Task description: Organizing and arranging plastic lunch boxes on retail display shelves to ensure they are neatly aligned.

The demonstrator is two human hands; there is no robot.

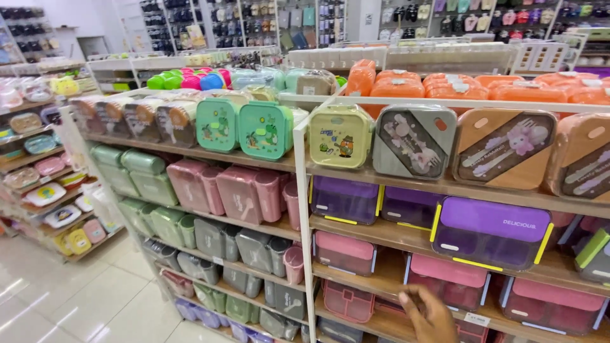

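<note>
One hand [431, 312] shows at the bottom edge of the view, right of centre, its fingers loosely spread and curled, holding nothing. Which hand it is cannot be told for sure; it reads as the right one. It hangs in front of the lower shelves, nearest to a pink lunch box with a clear body [452, 279] just above and to its right, and to a see-through pink box [348, 300] at its left. Whether the fingertips touch either box cannot be told.

The hand faces a wooden shelf rack [381, 183] with white upright posts [304, 209]. Above the pink boxes stands a purple lunch box with yellow clips [490, 232], its front tilted out past the shelf edge. On the top board, leaning face-out, stand a yellow cartoon lunch box [340, 136], a grey one with a cutlery lid [413, 141] and an orange-brown one [503, 148], side by side and almost touching. Orange containers [445, 86] are piled behind them.

Left of the post, the rack runs away into the far left: two green dinosaur boxes [244, 127] on top, rose-pink boxes [235, 190] below, then grey and pale green ones lower down. All shelves are packed to their front edges.

Open room lies at the near left, where the shiny tiled floor [76, 292] forms an aisle between this rack and a smaller shelf of plates and bowls [44, 190] at the far left edge.
</note>
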